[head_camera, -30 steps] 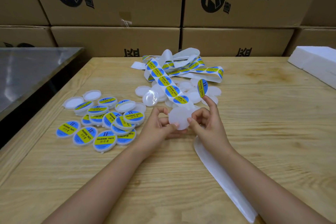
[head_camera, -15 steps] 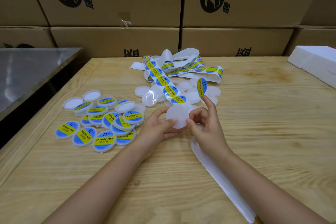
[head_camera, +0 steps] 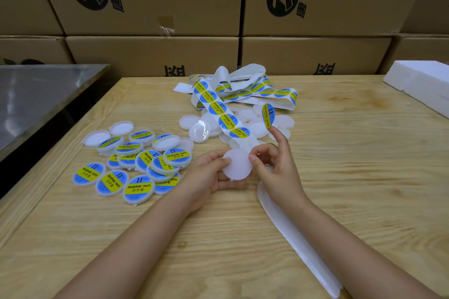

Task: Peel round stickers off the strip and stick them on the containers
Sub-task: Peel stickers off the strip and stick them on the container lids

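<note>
Two hands meet over the middle of the wooden table (head_camera: 340, 177), and I watch them through the head camera. The left hand (head_camera: 209, 175) holds a blank container (head_camera: 237, 164), a round white one with no label. Its fingers curl round the left edge. The right hand (head_camera: 277, 167) pinches the right edge of the same container with its thumb and a bent finger. Its pointing finger sticks up, and one round sticker (head_camera: 268, 116) hangs on the tip. The sticker is blue and yellow. It stands on its edge in the air, above the container and not touching it.

Just behind the hands lies the strip (head_camera: 220, 108). It is white paper with more blue and yellow stickers in a row, and it runs back into a loose tangle. Plain containers (head_camera: 257, 126), all white, sit in a small heap under and beside it.

To the left is a pile of labelled containers (head_camera: 136, 165). I can read SOLDERING PASTE on some of them. A few at the back of that pile show only white.

Empty backing paper (head_camera: 291, 233) runs from under the right hand toward me, partly under the right arm.

Big brown boxes (head_camera: 150, 2) are stacked behind the table. A white foam block (head_camera: 422, 82) sits at the far right, and a grey metal top (head_camera: 36, 94) is at the left.
</note>
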Action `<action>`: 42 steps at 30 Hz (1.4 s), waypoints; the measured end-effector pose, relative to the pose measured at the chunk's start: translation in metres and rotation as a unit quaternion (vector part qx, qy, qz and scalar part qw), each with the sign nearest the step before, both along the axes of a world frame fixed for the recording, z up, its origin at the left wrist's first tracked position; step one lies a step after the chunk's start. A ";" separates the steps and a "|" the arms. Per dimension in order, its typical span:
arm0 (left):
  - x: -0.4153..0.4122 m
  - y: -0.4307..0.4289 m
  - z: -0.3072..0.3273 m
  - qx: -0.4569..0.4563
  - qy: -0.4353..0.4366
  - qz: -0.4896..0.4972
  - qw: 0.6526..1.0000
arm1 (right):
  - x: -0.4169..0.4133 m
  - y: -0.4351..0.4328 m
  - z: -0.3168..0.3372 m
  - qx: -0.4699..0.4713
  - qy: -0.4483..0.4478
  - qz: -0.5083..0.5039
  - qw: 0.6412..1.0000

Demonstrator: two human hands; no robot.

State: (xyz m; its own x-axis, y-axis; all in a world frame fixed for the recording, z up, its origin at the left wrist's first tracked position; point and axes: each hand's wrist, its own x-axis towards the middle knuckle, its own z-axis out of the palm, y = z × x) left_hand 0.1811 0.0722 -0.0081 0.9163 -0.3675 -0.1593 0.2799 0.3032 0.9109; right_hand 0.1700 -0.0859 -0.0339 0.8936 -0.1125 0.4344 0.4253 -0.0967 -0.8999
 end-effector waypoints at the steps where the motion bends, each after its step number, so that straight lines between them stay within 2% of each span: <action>1: 0.000 0.000 0.001 -0.013 0.004 -0.001 1.000 | 0.000 0.000 0.001 0.010 0.002 0.002 1.000; 5: 0.001 0.001 0.001 -0.052 0.019 0.016 0.998 | -0.002 -0.002 0.011 0.070 0.026 -0.019 0.997; 9: 0.001 0.002 0.000 -0.066 0.016 0.016 0.998 | -0.003 -0.007 0.016 0.090 0.075 -0.022 0.993; 14: 0.001 0.003 0.002 -0.069 0.020 0.002 0.997 | -0.004 -0.004 0.015 0.135 0.116 0.033 0.983; 31: 0.001 0.001 -0.001 -0.083 0.017 -0.005 0.996 | -0.004 0.001 0.012 0.090 0.139 0.016 0.986; 42: -0.002 -0.003 0.000 -0.037 -0.006 0.007 0.999 | 0.000 -0.002 0.007 0.061 0.150 -0.008 0.987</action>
